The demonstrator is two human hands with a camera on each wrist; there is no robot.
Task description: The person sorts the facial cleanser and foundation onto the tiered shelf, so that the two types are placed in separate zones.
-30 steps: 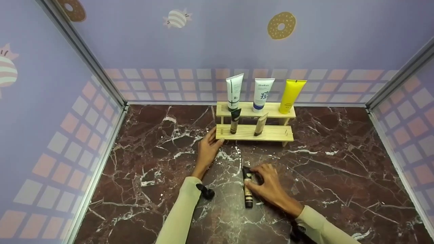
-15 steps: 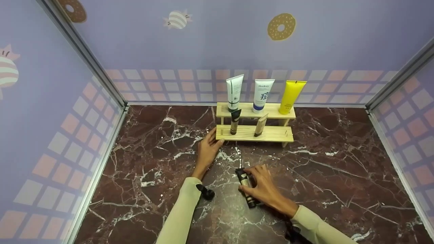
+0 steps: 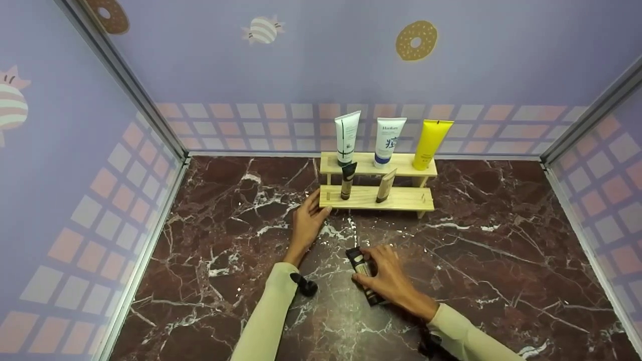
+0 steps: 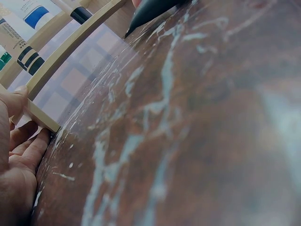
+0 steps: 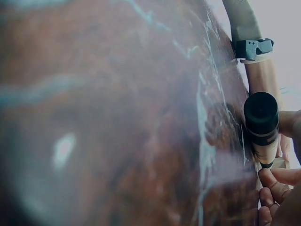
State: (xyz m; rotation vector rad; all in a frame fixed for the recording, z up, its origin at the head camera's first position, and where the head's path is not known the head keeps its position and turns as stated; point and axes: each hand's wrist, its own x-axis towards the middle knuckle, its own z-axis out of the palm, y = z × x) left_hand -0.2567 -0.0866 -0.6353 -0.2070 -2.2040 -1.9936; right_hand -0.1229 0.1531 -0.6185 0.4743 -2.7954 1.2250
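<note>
At the rack's left end my left hand (image 3: 306,226) grips the lower shelf of a two-step wooden rack (image 3: 363,194). The left wrist view has the thumb on top of the shelf and the fingers (image 4: 30,146) below, by its leg. Nearer to me, my right hand (image 3: 390,281) holds a black squeeze tube (image 3: 356,257) with a pale label between thumb and fingers. It lies slantwise low over the tabletop, crimped end toward the rack; whether it touches the marble is unclear. Its black cap (image 5: 261,113) faces the right wrist camera.
The rack's upper step bears a white-and-green tube (image 3: 347,138), a white-and-blue tube (image 3: 387,143) and a yellow tube (image 3: 431,145). On the lower step stand a small dark tube (image 3: 347,181) and a beige tube (image 3: 385,186). Patterned walls border the marble tabletop (image 3: 241,225).
The right hand has shifted slightly left, and the black tube has turned from nearly straight to slanted, its crimped end swinging left. The left hand and rack stay put.
</note>
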